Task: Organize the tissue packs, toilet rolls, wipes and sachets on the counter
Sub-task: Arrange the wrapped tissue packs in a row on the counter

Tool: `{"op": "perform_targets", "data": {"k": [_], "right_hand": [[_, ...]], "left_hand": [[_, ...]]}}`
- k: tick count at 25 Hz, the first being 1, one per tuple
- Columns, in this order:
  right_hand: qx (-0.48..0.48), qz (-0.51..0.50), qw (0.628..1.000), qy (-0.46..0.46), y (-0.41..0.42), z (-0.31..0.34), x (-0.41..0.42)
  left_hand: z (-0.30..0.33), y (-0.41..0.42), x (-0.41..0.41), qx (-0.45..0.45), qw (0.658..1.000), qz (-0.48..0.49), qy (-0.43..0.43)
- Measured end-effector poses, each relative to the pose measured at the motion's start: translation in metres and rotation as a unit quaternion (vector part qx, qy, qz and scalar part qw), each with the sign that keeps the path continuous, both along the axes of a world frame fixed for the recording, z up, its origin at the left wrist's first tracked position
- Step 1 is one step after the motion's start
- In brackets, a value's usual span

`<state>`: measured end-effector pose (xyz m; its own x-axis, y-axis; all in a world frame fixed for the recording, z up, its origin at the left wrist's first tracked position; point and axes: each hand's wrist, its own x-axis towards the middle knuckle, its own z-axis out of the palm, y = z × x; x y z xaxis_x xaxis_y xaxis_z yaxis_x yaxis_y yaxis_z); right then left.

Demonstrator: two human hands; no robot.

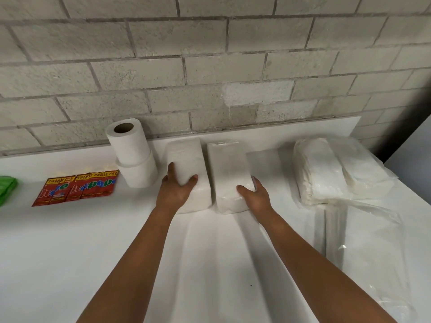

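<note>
The left hand (pixel 178 188) grips the near end of the left tissue pack (pixel 187 173), thumb and fingers curled over its top; the right hand (pixel 253 197) clamps the near end of the right tissue pack (pixel 229 173) likewise. Both packs lie lengthwise on the white table (pixel 93 252), parallel and almost touching, apparently held so as to square them into a pair with far ends towards the block wall (pixel 210 66). Just left of them stand two toilet rolls (pixel 134 155), one stacked on the other and leaning slightly, close enough that a leftward shift risks a knock. Further left lies a row of red sachets (pixel 77 188), and a green pack (pixel 7 190) sits at the frame edge. To the right, bagged white wipes (pixel 326 173) rest near the table's right edge, loose plastic trailing forward. Open room lies in front, between the forearms and towards the near edge.
</note>
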<state>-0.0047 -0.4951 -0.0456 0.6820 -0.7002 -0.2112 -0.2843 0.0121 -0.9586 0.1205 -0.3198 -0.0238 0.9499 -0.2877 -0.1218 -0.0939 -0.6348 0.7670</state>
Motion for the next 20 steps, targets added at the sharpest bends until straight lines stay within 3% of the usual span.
{"op": "perform_targets", "data": {"k": [11,14,17,20], "right_hand": [[0.018,0.048,0.999,-0.011,-0.008,-0.007,0.032],[0.029,0.039,0.997,-0.055,-0.012,-0.012,0.023],[0.030,0.077,0.993,-0.085,-0.011,-0.028,0.004],[-0.037,0.104,0.993,-0.044,-0.007,-0.041,-0.006]], "left_hand": [[-0.001,0.001,0.011,0.001,1.000,-0.016,0.004],[-0.004,0.006,0.009,-0.122,0.992,0.008,0.024],[-0.020,0.021,-0.007,-0.293,0.955,0.034,0.016],[-0.043,0.032,-0.020,-0.306,0.952,0.011,0.022]]}}
